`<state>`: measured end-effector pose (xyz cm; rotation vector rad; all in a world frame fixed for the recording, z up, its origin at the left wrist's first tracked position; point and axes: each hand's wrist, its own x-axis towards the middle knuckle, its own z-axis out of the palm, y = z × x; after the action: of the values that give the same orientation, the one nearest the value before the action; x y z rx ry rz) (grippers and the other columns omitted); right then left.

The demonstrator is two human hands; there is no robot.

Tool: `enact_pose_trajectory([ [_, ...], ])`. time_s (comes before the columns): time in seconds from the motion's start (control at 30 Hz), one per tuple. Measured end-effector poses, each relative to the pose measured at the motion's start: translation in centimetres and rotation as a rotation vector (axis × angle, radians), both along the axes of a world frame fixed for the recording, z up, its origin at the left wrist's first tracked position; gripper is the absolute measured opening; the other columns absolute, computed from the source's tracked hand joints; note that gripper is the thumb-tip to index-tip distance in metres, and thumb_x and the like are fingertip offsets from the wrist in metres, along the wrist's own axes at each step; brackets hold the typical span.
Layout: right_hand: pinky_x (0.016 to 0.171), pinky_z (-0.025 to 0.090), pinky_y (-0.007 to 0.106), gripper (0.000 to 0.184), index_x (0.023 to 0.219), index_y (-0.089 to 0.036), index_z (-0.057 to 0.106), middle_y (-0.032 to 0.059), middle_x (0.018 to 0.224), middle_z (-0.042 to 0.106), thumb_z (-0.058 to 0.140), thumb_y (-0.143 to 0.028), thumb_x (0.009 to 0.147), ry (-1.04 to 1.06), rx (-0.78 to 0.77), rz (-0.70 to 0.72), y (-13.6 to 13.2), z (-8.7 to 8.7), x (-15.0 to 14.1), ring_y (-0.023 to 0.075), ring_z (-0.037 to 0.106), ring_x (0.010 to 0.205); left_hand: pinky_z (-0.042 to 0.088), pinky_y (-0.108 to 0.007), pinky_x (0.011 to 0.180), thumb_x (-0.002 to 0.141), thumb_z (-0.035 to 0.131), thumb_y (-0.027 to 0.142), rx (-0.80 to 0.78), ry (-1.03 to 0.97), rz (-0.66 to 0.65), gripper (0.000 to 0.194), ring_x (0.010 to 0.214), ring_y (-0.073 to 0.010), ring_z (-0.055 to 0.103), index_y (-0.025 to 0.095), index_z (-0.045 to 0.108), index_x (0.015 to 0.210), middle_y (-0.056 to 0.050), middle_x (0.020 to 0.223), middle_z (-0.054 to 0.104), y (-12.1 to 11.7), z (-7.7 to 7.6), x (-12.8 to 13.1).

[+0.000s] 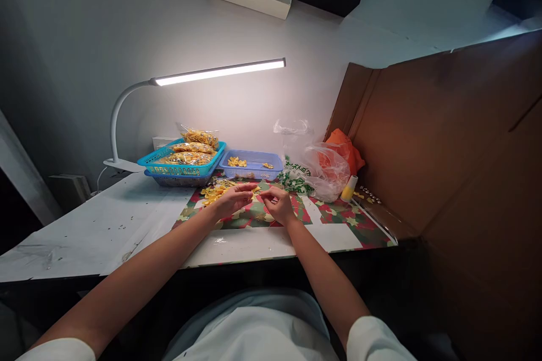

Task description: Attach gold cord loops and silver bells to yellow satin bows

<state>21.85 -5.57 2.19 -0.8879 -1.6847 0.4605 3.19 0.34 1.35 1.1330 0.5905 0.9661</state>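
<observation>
Over the camouflage-patterned sheet, my left hand (237,199) is closed, its thumb and fingers together on a small yellow artificial flower (256,191). My right hand (278,204) is pinched at the flower's right side; what lies between its fingertips is too small to make out. Just behind my left hand spreads a pile of yellow artificial flowers (214,190). Green plastic stem pieces (296,176) lie in a heap beyond my right hand.
A turquoise basket (182,169) with bagged yellow pieces sits on another basket. Beside it stands a periwinkle basket (271,167). Clear plastic bags (330,172), an orange bag (345,149) and a yellow-and-white bottle (349,189) are at right, near tall cardboard (444,135). A lamp (220,72) shines above.
</observation>
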Motion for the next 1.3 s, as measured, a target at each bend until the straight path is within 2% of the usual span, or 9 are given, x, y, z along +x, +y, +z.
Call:
enact_pose_trajectory([
  [0.8,0.056,0.044,0.026,0.02,0.074,-0.021,0.074,0.003,0.065,0.063,0.056,-0.015,0.077,-0.062,0.152,0.012,0.7,-1.0,0.2,0.0162,0.055,0.061,0.058,-0.031,0.066,0.094,0.063,0.023,0.007,0.02,-0.081,0.018,0.077,-0.0149,0.066,0.014,0.064,0.109,-0.004,0.098,0.068,0.3,-0.8,-0.3],
  [1.0,0.056,0.044,0.027,0.017,0.073,-0.021,0.075,0.004,0.067,0.066,0.059,-0.019,0.08,-0.053,0.169,0.029,0.7,-1.0,0.1,0.0168,0.057,0.062,0.059,-0.032,0.069,0.093,0.064,0.024,0.019,0.023,-0.104,0.018,0.079,-0.0157,0.067,0.013,0.064,0.108,-0.005,0.101,0.068,0.3,-0.8,-0.3],
  [1.3,0.061,0.05,0.028,0.024,0.075,-0.019,0.072,0.0031,0.071,0.07,0.065,-0.038,0.087,-0.032,0.122,0.028,1.1,-1.4,-0.2,0.0155,0.062,0.066,0.059,-0.034,0.073,0.093,0.064,0.024,0.041,0.043,-0.106,0.019,0.085,-0.0174,0.067,0.014,0.064,0.11,-0.006,0.105,0.068,0.3,-0.9,-0.1],
])
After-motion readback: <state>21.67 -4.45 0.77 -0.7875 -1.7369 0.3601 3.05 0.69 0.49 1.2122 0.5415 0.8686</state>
